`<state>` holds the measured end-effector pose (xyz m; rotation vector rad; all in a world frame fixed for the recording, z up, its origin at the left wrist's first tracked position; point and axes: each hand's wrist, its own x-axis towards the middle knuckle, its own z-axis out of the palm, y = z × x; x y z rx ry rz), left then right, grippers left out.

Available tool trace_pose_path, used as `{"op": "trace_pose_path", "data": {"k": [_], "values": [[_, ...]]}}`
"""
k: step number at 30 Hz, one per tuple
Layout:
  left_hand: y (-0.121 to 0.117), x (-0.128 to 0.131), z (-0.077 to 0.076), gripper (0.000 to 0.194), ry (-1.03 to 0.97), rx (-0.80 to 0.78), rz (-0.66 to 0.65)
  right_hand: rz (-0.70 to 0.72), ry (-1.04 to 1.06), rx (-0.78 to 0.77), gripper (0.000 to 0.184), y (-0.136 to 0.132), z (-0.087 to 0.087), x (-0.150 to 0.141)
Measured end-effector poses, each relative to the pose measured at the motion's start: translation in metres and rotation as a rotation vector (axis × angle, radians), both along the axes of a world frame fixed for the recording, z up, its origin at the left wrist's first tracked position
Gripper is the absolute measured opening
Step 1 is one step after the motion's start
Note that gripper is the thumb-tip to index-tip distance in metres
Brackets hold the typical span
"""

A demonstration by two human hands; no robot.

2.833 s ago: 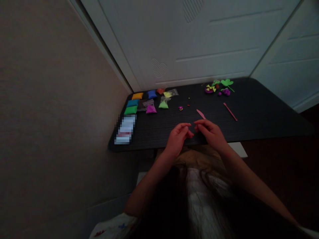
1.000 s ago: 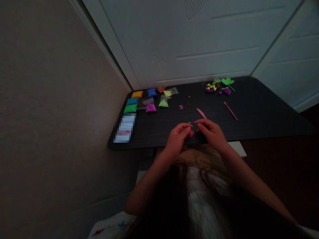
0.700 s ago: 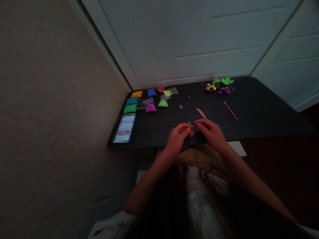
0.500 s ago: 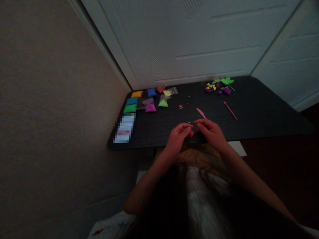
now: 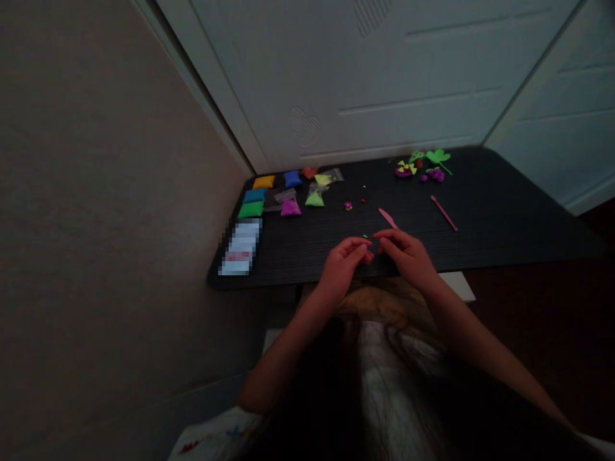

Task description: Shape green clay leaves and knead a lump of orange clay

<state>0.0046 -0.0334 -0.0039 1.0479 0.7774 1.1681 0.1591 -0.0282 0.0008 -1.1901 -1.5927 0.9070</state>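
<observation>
facing right hand (image 5: 406,253), left hand (image 5: 346,259) half curled

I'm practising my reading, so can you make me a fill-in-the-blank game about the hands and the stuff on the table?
1. Of the left hand and the right hand, the pink knife is nearer to the ____ one.
2. The packet closest to the pixelated rectangle is coloured ____.
3. The lower raised, striped shape on the pale panel is a ____.

Missing words: right; green; heart.
</observation>
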Motion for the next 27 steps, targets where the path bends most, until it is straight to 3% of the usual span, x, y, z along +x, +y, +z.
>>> {"op": "trace_pose_path", "data": {"k": [27], "values": [[0.0022, 0.0011, -0.004, 0.013, 0.025, -0.001, -0.004, 0.012, 0.059, 0.029, 0.019, 0.0013, -0.0063, -0.0002]]}}
